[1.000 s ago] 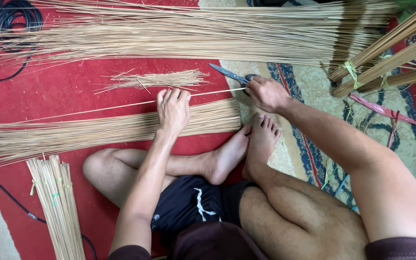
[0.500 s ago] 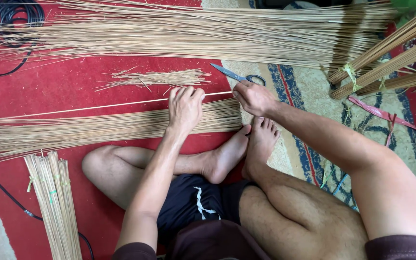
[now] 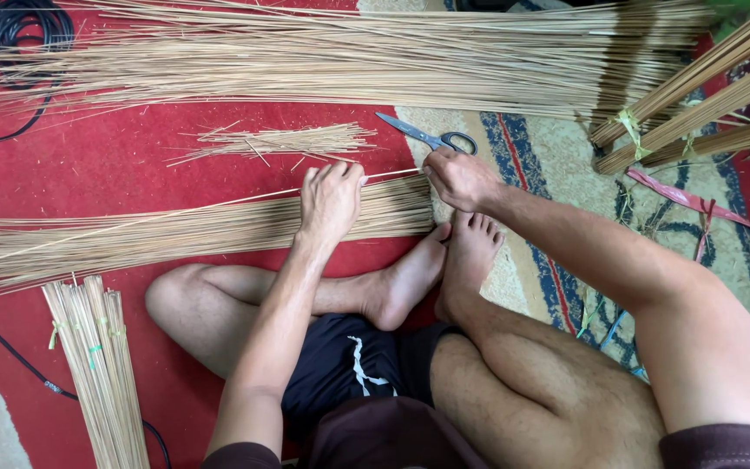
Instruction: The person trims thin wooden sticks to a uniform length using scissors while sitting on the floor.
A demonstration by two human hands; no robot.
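I sit cross-legged on a red mat. A long pile of thin pale sticks point(image 3: 158, 234) lies across the floor in front of my feet. My left hand point(image 3: 332, 198) rests palm down on the pile near its right end, fingers closed over one thin stick point(image 3: 219, 201) that runs off to the left. My right hand point(image 3: 457, 178) pinches the right end of that same stick just past the pile's end. Grey scissors point(image 3: 431, 137) with dark handles lie just beyond my right hand.
A wide heap of sticks point(image 3: 349, 52) spans the top. A small loose tuft point(image 3: 279, 141) lies between the heaps. Tied bundles lie at lower left point(image 3: 97, 373) and upper right point(image 3: 696, 95). A black cable coil point(image 3: 10, 35) sits at top left; a patterned rug point(image 3: 566, 165) lies right.
My right hand has drawn back from the scissors toward the pile's end. My left hand has shifted a little to the right along the pile, and a single stick is now pinched between both hands.
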